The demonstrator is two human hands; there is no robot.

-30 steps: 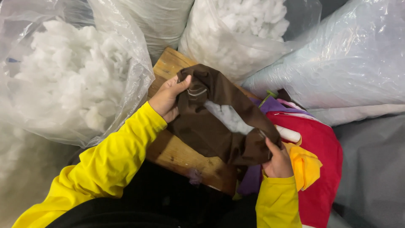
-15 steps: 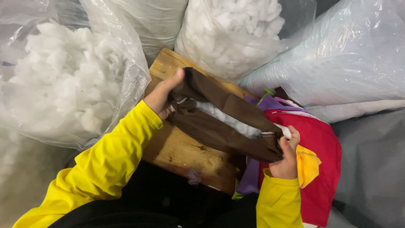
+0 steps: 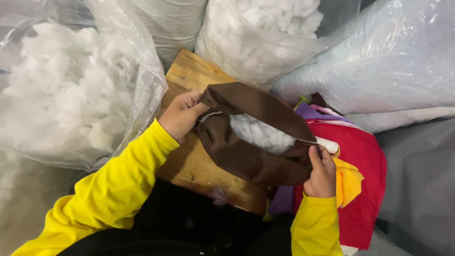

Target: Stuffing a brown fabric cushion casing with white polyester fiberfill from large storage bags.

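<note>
Left hand (image 3: 180, 115) and right hand (image 3: 321, 173), fingers clenched on each end of the brown cover (image 3: 246, 151), spread its mouth over the surface (image 3: 194, 166). White stuffing (image 3: 263, 132) shows between them: partly filled, opening not yet closed.

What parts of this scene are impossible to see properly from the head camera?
- Brown cover: how full it is; its own cloth hides all but a patch of white stuffing.
- Left hand and right hand: fingertips tucked into the cover's folds.
- Wooden board: its right part, hidden by the cover.
- Cloth pile: lower pieces buried under the red one.
- Stuffing bags: cut off by the top and left edges.
</note>
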